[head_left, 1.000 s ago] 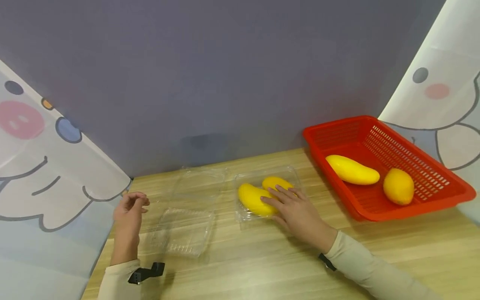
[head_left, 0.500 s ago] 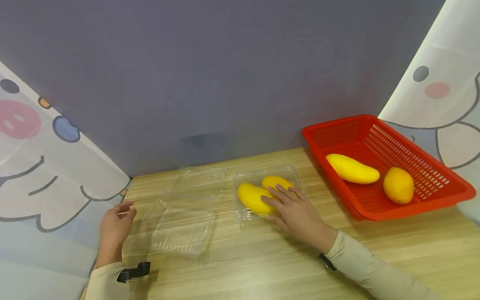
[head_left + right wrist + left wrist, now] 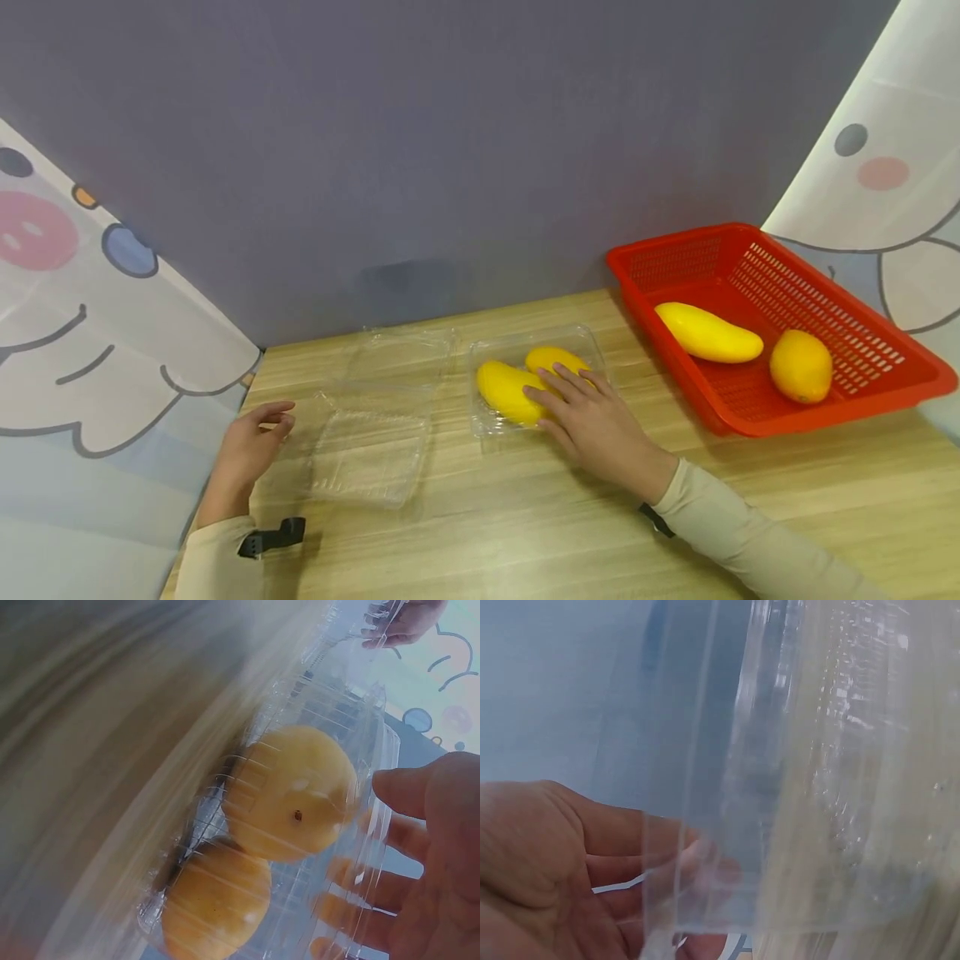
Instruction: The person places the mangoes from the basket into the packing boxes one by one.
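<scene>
My left hand (image 3: 251,450) is beside a clear plastic clamshell box (image 3: 371,462), which lies opened out. In the left wrist view its clear edge (image 3: 739,750) overlaps the loosely bent fingertips, blurred behind the plastic. A gap shows between thumb and index finger in the head view. My right hand (image 3: 603,429) rests, fingers spread, over a second clear clamshell box (image 3: 487,425). Two yellow mangoes lie inside it, one nearer (image 3: 506,392) and one behind (image 3: 555,360), both partly covered by the fingers. In the right wrist view the mangoes (image 3: 292,795) show through ribbed plastic.
A red perforated plastic basket (image 3: 720,417) stands at the right, holding a long yellow mango (image 3: 708,333) and a rounder orange-yellow fruit (image 3: 801,367). A grey panel (image 3: 450,150) rises behind the wooden table (image 3: 480,525). Printed white-and-blue sheets flank both sides.
The left hand has shifted left and down, then slightly back right; its fingers look less tightly curled. The opened box's near-left edge has swung left. The right hand stays over the mangoes.
</scene>
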